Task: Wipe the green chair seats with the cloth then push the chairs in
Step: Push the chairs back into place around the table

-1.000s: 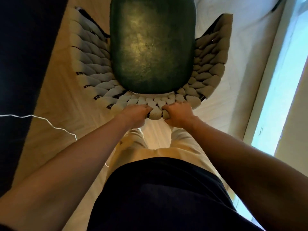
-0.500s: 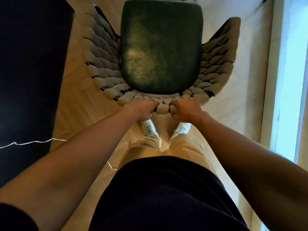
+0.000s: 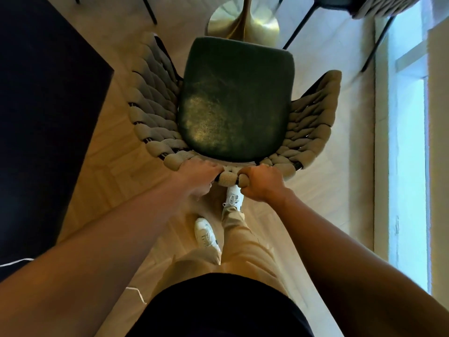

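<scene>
Chair w/ green seat is seen from above on the wood floor, just short of a gold table base. Its woven backrest rim is gripped by left hand & right hand, fingers curled round it, side by side.

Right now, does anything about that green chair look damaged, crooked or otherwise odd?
Nothing looks damaged or spilled. The green seat carries a pale, shiny patch toward its near left, which may be only light or sheen. Both hands, left hand and right hand, grip the woven backrest at its top. No cloth is in view.
</scene>
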